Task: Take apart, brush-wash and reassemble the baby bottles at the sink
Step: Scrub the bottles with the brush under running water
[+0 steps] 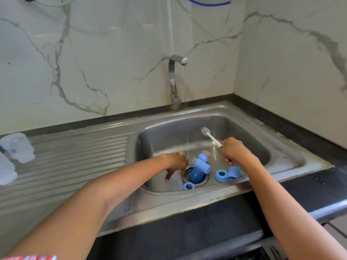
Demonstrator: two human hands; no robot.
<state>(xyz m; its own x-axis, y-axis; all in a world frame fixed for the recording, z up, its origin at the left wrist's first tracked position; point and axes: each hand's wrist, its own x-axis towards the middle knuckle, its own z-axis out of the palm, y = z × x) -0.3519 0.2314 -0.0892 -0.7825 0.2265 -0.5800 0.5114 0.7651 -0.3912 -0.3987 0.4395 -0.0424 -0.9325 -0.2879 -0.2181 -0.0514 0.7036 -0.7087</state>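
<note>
Down in the basin, the left hand (175,163) reaches with its fingers (167,177) pointing downward and loosely spread, tips at or on a clear bottle body (176,182) lying near the front wall; whether they have actually closed on it I cannot tell. That bottle lies directly beneath those fingers, its long axis running toward the near rim, so the left hand is plainly the nearer one; the right hand (235,152) is curled firmly round the handle of a white bottle brush (210,136), bristle head raised toward the back of the sink (281,147). Loose blue parts lie between the hands: a collar ring (189,186) just beside the bottle, a cluster of caps (200,167) over the drain, another ring (221,175) and cap (233,172) under the right wrist. Water runs thinly from the tap (175,79) (landing just by the left knuckles). Washed-looking clear pieces (17,147) sit on the drainboard, well apart.
</note>
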